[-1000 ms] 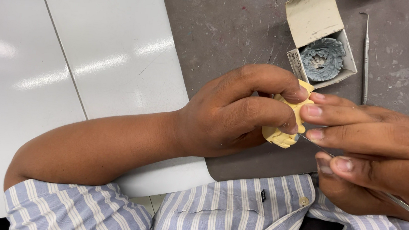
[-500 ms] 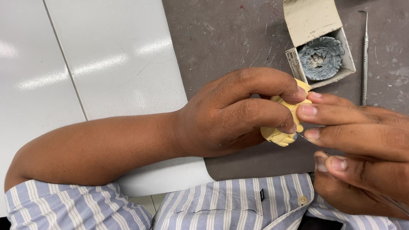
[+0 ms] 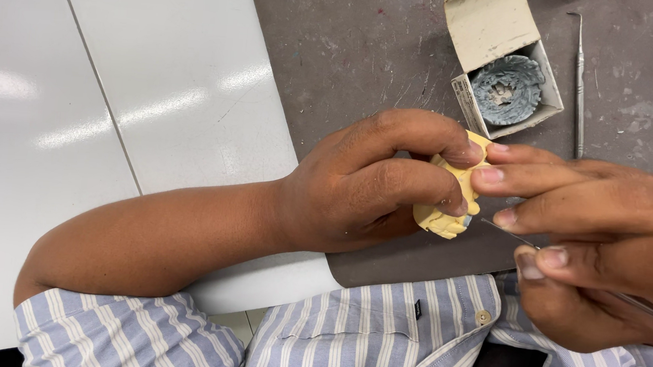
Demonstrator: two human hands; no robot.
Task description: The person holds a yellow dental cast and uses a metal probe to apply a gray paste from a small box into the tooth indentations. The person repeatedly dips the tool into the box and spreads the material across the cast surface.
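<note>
Left hand: the left hand (image 3: 366, 183) is curled around a small yellow plaster cast (image 3: 450, 206), thumb and fingers pinching it from the person's left side; it is held in the air above the near edge of the tabletop.

Right hand: the right hand (image 3: 597, 239) meets the cast from the other side. Two fingertips (image 3: 493, 174) press against its upper right part, while the thumb and another finger grip a thin metal instrument (image 3: 571, 268).

Yellow plaster cast: lumpy, pale yellow, mostly hidden between the two hands; only its lower end and a strip of its top show.

Thin metal instrument: its fine tip lies just below the fingertip beside the cast; the shaft runs away to the right, under the right hand, out of the picture.

Beyond the hands: an open small cardboard box (image 3: 510, 70) lies on the tabletop (image 3: 354, 44), past the fingertips, with its flap folded back and a grey-blue rough lump (image 3: 508, 88) inside.

Right of the box: a second slim metal tool (image 3: 580, 80) lies flat on the tabletop, apart from both hands.

Tabletop: dark grey, scratched and speckled.

Left of the left forearm: white glossy floor tiles (image 3: 112, 110).

Nearest the person: a blue-and-white striped shirt (image 3: 375, 345) below both hands.
</note>
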